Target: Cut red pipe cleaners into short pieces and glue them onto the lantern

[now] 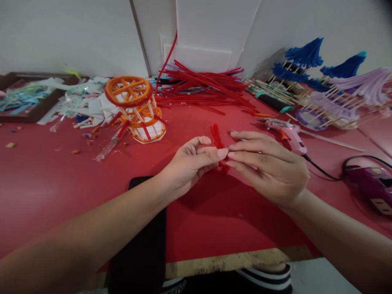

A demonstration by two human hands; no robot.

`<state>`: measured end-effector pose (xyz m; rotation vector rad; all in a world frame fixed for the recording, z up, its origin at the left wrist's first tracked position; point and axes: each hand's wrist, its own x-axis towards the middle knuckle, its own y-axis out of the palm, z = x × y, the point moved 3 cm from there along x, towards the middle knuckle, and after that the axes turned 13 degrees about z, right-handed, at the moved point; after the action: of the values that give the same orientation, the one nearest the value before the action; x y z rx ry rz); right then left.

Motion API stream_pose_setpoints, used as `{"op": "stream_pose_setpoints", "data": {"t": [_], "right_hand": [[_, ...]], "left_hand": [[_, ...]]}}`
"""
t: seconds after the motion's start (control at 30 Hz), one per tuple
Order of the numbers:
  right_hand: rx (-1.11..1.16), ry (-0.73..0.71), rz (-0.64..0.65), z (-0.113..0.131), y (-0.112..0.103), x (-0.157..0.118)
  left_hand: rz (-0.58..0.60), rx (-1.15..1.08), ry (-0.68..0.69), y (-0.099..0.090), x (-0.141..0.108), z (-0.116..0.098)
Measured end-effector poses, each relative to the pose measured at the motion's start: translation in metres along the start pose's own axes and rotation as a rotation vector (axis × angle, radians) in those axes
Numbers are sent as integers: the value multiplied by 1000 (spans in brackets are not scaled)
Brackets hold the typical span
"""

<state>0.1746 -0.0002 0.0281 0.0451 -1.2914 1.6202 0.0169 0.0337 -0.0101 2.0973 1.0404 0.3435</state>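
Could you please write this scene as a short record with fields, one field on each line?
Left hand: holds a small red fuzzy bundle between its fingers
Right hand: fingers bent beside the left thumb; their grip is partly hidden
Surface: red tabletop
Left side: orange openwork frame on a white base
Back: pile of red fuzzy stems
Right side: pink glue gun, red light showing
Near edge: dark flat object, partly under the left forearm

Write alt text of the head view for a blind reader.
A person's bare left hand and right hand meet at short, fuzzy red stems above a red tabletop; beyond are an orange openwork tower and a pink glue gun.
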Motion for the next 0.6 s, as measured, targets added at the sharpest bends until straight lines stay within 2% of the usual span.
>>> {"op": "stream_pose_setpoints", "data": {"t": [0.33,0.4,0.53,0.6], "right_hand": [[-219,-74,-27,3,-6,-3],[-172,-68,-31,1,-3,-2],[138,91,-103,-11,5,-2],[148,76,-116,-13,7,-3]], "left_hand": [[63,-71,-103,5,0,4],[84,-64,-87,5,0,4],[65,-42,-17,5,0,2],[39,-48,3,4,0,1]]}}
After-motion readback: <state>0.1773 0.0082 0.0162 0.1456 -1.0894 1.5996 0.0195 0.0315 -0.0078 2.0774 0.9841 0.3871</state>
